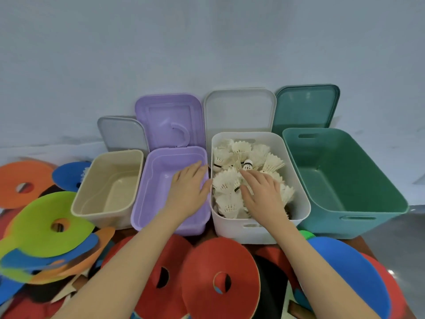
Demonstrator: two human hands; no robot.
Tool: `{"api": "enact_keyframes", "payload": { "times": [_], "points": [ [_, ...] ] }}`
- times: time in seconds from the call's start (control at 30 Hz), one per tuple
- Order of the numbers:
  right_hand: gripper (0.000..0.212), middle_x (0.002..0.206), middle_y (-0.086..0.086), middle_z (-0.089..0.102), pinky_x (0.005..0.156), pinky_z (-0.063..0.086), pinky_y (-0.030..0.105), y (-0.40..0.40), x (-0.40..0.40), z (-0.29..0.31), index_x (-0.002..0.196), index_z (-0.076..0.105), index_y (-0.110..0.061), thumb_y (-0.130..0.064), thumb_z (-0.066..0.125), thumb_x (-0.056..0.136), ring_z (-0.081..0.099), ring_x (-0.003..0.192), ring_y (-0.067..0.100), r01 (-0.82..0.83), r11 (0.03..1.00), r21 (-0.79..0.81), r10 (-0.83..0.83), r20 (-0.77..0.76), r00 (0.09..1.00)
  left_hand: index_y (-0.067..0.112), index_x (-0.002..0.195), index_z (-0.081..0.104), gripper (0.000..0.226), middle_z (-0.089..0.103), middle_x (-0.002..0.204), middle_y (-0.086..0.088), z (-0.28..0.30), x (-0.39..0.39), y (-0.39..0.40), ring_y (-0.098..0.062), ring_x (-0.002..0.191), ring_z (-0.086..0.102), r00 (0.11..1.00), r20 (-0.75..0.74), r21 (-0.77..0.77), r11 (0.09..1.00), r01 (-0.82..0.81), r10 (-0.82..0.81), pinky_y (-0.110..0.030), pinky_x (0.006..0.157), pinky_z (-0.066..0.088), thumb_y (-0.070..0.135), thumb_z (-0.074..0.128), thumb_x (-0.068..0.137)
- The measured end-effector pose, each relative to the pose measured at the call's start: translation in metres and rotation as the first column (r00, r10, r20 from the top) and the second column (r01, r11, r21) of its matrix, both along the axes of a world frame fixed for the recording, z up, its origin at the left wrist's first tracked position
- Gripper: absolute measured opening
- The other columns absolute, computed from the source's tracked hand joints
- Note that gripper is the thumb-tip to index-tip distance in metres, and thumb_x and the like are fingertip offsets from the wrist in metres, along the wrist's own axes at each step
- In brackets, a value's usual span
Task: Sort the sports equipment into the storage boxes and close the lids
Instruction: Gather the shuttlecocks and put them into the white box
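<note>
Four open storage boxes stand in a row: beige, purple, white and green. The white box is full of white shuttlecocks. My right hand lies flat on the shuttlecocks with its fingers spread. My left hand hovers over the right side of the purple box, fingers straight, holding nothing. Flat disc cones lie in front: red, green, orange and blue.
Each box's lid leans against the wall behind it: grey, purple, white and green. Disc cones cover the table's front and left. The table's right edge runs beside the green box.
</note>
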State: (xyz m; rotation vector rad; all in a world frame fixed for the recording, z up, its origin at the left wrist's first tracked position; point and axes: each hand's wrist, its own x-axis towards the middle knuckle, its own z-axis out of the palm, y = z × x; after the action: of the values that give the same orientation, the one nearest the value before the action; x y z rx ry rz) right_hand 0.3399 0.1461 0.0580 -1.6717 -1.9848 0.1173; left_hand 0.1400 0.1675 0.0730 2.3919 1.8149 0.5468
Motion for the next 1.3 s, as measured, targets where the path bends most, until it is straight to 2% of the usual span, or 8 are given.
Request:
{"api": "enact_keyframes", "payload": {
  "times": [0.13,0.3,0.47,0.67,0.83,0.93,1.07,1.3],
  "points": [
    [0.04,0.118,0.001,0.061,0.088,0.037,0.041,0.001,-0.048,0.005,0.122,0.059,-0.019,-0.029,0.043,0.086,0.052,0.107,0.03,-0.061,0.998,0.017,0.061,-0.035,0.997,0.011,0.132,0.05,0.073,0.047,0.139,-0.01,0.011,-0.051,-0.005,-0.026,0.127,0.044,0.998,-0.039,0.05,0.998,-0.04,0.042,-0.038,0.103,0.027,0.05,0.016,0.081],
    [0.04,0.113,0.004,0.062,0.088,0.04,0.044,0.012,-0.113,0.011,0.117,0.062,-0.014,-0.03,0.041,0.087,0.055,0.103,0.032,-0.143,0.99,-0.009,0.142,-0.048,0.989,0.008,0.114,0.064,0.052,0.064,0.117,-0.011,0.02,-0.122,-0.009,-0.028,0.104,0.062,0.994,-0.04,0.097,0.99,-0.101,0.105,-0.04,0.086,0.044,0.038,0.034,0.083],
    [0.039,0.111,0.006,0.064,0.083,0.044,0.042,0.024,-0.194,0.01,0.117,0.062,-0.011,-0.025,0.045,0.086,0.059,0.1,0.032,-0.193,0.981,-0.035,0.191,-0.068,0.979,0.01,0.112,0.065,0.053,0.063,0.117,-0.009,0.021,-0.212,0.0,-0.028,0.106,0.058,0.99,-0.07,0.106,0.988,-0.114,0.122,-0.034,0.088,0.026,0.039,0.031,0.082],
    [0.04,0.106,0.01,0.064,0.081,0.048,0.042,0.038,-0.313,0.015,0.116,0.063,-0.009,-0.022,0.043,0.085,0.058,0.097,0.032,-0.197,0.979,-0.058,0.187,-0.148,0.971,0.011,0.115,0.063,0.064,0.058,0.124,-0.005,0.012,-0.324,0.014,-0.027,0.118,0.048,0.995,-0.027,0.077,0.993,-0.091,0.094,-0.042,0.094,0.029,0.045,0.021,0.08],
    [0.039,0.11,0.008,0.062,0.085,0.045,0.034,0.047,-0.395,0.006,0.117,0.062,-0.008,-0.023,0.043,0.085,0.058,0.1,0.027,-0.194,0.978,-0.083,0.176,-0.184,0.967,0.016,0.119,0.061,0.037,0.051,0.134,-0.002,-0.007,-0.408,0.027,-0.023,0.127,0.039,0.997,0.001,0.042,0.996,-0.083,0.083,-0.039,0.099,0.023,0.032,0.043,0.091],
    [0.035,0.109,0.006,0.062,0.085,0.045,0.036,0.056,-0.432,-0.002,0.117,0.062,-0.011,-0.022,0.045,0.088,0.058,0.099,0.026,-0.216,0.972,-0.094,0.198,-0.17,0.965,0.017,0.123,0.059,0.042,0.049,0.136,-0.002,-0.016,-0.447,0.036,-0.024,0.128,0.036,0.995,-0.006,0.003,0.995,-0.102,0.102,-0.039,0.1,0.021,0.035,0.039,0.09],
    [0.031,0.114,0.004,0.058,0.082,0.034,0.02,0.077,-0.477,-0.011,0.124,0.058,-0.011,-0.015,0.049,0.094,0.053,0.105,0.019,-0.253,0.955,-0.154,0.215,-0.223,0.951,0.022,0.131,0.051,0.038,0.043,0.142,0.003,-0.036,-0.489,0.052,-0.019,0.132,0.031,0.992,-0.031,-0.036,0.992,-0.124,0.123,-0.033,0.1,0.016,0.034,0.041,0.096],
    [0.04,0.136,0.008,0.044,0.106,0.031,0.034,0.128,-0.547,-0.046,0.135,0.045,-0.01,-0.018,0.046,0.096,0.039,0.126,0.023,-0.287,0.914,-0.287,0.197,-0.305,0.932,0.026,0.129,0.052,0.038,0.046,0.138,0.006,-0.084,-0.54,0.069,-0.018,0.127,0.035,0.984,-0.037,-0.16,0.971,-0.178,0.175,-0.031,0.095,0.019,0.036,0.038,0.096]
  ]
}}
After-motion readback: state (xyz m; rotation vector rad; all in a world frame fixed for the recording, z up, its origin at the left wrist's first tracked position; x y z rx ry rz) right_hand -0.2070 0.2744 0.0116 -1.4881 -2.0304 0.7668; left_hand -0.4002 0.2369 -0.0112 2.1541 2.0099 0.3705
